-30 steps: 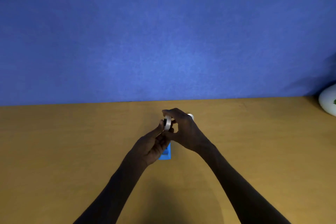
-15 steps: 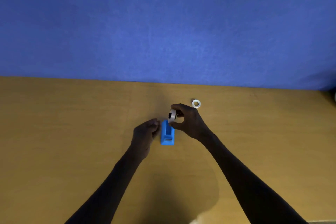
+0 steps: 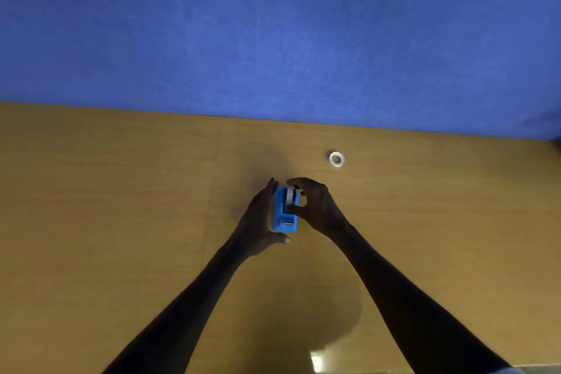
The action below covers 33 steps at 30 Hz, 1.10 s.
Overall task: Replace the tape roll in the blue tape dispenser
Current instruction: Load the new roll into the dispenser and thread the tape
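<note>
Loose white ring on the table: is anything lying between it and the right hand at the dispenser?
Nothing. The head view shows only bare wooden table between the loose white ring and the right hand at the blue tape dispenser.

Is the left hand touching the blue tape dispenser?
Touching. The head view shows the left hand flat against the blue tape dispenser's left side, thumb wrapped under its near end, with no gap visible.

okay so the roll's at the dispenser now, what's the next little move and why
Probably press the tape roll down until it seats. The right hand pinches it in the blue dispenser's slot, and the left hand braces the side.
</note>
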Available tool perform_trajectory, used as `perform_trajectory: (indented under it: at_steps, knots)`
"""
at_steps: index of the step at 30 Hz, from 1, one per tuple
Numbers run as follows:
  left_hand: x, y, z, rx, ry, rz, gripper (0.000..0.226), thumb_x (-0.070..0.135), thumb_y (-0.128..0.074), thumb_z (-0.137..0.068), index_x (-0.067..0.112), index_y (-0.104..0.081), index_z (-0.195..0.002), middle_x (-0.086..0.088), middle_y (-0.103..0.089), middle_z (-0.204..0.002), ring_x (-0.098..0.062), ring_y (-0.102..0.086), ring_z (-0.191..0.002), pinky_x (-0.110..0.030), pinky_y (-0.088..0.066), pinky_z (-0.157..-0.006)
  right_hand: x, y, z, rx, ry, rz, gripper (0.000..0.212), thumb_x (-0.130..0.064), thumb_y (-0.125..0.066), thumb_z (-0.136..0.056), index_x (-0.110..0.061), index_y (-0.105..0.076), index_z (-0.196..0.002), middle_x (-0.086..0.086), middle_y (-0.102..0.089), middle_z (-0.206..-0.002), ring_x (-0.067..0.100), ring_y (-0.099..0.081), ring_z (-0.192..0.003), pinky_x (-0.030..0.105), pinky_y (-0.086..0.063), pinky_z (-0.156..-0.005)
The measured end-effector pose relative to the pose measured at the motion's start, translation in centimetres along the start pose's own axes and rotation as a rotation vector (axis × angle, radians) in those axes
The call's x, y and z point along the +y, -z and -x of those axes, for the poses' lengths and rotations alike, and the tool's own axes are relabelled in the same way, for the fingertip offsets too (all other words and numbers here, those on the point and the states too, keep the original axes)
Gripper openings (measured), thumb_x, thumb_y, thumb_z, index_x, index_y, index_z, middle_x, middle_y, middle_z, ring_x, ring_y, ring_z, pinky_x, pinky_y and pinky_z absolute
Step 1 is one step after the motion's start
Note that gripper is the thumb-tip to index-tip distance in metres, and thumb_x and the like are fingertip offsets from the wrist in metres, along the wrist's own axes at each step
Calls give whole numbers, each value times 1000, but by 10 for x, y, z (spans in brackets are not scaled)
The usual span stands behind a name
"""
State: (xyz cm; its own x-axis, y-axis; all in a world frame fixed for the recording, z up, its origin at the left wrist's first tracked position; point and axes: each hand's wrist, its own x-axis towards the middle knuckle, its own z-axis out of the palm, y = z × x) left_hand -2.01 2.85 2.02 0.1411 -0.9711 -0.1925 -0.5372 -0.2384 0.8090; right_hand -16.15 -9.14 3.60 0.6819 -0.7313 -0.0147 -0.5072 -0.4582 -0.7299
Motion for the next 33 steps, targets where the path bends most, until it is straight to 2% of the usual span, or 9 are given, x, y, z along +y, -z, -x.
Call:
perform_trajectory:
  at_steps: [4, 9, 15, 20, 26, 33]
  knots:
    - [2, 0, -9, 8, 4, -5, 135, 18, -94, -61, 14, -2, -160, -5, -30, -163, -22, -31, -148, -29, -37, -105, -1, -2, -5, -7, 35, -12, 44, -1, -80, -71, -10, -66, -112, 3, -73, -106, 14, -69, -96, 37, -58, -84]
    - [0, 1, -12, 46, 9, -41, 129, 19, -90, -69, 18, 2, -159, -6, -44, -155, -24, -40, -142, -27, -39, -98, 3, -4, -3, -38, 57, -33, 46, -3, -81, -73, -12, -66, -116, 1, -74, -108, 14, -71, -99, 39, -60, -86]
    - [-2, 4, -15, 27, 19, -78, 131, 22, -90, -69, 18, 5, -159, -7, -45, -154, -25, -42, -141, -33, -44, -100, 2, -3, -1, -17, 89, -45, 49, 0, -81, -71, -18, -67, -114, -10, -72, -106, 8, -70, -98, 34, -60, -86]
    - [-3, 4, -16, 23, 39, -82, 131, 23, -90, -69, 21, 5, -159, -10, -46, -152, -26, -44, -139, -29, -40, -95, 3, -5, -4, -34, 86, 9, 48, -5, -84, -72, -13, -68, -117, 3, -74, -110, 14, -70, -101, 38, -60, -86]
    - [-4, 4, -19, 14, 44, -97, 133, 24, -91, -68, 18, 6, -158, -10, -47, -151, -26, -45, -138, -28, -39, -95, 3, -5, -4, -33, 104, -5, 49, -5, -82, -74, -14, -67, -119, 0, -75, -112, 10, -70, -103, 36, -59, -88]
    - [-6, 3, -21, -11, 87, -81, 136, 26, -91, -68, 17, 11, -158, -14, -44, -154, -28, -43, -140, -30, -40, -99, 8, -8, 1, 13, 91, -7, 51, -5, -82, -75, -10, -64, -122, 4, -74, -114, 17, -70, -106, 39, -59, -89]
